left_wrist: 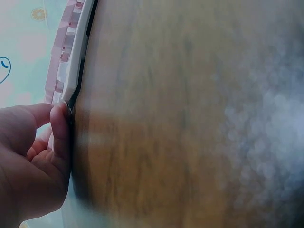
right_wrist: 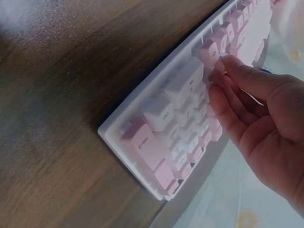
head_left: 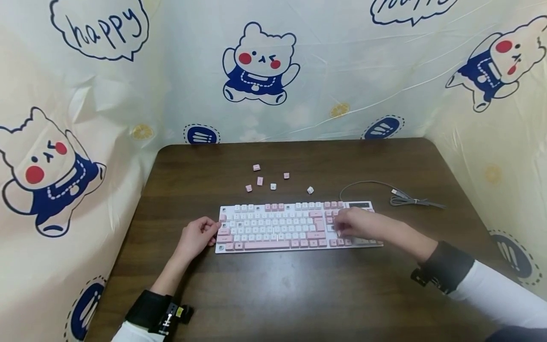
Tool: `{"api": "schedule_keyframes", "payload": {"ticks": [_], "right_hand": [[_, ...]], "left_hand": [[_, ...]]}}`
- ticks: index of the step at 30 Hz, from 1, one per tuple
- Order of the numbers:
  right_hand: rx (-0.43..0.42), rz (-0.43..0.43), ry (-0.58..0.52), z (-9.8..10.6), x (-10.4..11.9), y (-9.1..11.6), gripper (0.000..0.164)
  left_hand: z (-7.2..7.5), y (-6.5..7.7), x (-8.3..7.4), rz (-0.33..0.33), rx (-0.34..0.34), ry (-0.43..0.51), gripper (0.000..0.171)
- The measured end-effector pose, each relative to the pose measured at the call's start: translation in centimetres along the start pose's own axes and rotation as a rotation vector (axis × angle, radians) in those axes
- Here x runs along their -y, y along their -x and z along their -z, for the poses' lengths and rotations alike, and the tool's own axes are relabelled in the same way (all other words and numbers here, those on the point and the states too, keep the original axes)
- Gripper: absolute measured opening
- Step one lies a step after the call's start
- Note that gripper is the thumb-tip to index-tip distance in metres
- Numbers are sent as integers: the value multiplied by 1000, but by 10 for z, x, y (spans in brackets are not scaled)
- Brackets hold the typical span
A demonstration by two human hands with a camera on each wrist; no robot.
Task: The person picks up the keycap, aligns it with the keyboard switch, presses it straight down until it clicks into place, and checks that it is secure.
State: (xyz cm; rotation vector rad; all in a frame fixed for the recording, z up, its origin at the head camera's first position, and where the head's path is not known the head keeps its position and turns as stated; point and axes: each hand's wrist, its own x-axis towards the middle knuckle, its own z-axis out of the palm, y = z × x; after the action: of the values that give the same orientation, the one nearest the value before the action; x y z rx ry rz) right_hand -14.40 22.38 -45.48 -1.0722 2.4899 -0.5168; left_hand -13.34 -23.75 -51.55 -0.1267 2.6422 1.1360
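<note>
A white and pink keyboard lies on the brown table. My left hand is at its left end, thumb and forefinger pinching the edge; in the left wrist view, the left hand meets the corner of the case. Over the keys at the right part of the keyboard is my right hand, fingers bent downward. In the right wrist view, the right hand pinches a small pale keycap just above the key rows, largely hidden by the fingertips. The number pad with its pink Enter key is beside it.
Several loose pink and white keycaps, one a white keycap, are scattered behind the keyboard. A bundled grey cable lies at the back right. Patterned cloth hangs around the table's back and sides.
</note>
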Motion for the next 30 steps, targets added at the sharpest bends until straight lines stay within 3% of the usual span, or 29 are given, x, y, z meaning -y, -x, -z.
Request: {"api": "schedule_keyframes", "payload": {"ticks": [9,16,19,24,30], "right_hand": [[6,-8,18,0,0,-3,7],[97,-73,126,6,21,-16,4],[142,-108,122,10,22,-23,7],[221,-220,37,19,13,-31,16],[316,-376,74,24,4,-37,33]], "left_hand": [[1,-1,0,2,14,0,34],[2,-3,-2,5,11,-1,33],[3,-4,-3,-3,8,4,34],[2,-3,-3,0,11,8,34],[3,-1,0,5,20,-3,36]]}}
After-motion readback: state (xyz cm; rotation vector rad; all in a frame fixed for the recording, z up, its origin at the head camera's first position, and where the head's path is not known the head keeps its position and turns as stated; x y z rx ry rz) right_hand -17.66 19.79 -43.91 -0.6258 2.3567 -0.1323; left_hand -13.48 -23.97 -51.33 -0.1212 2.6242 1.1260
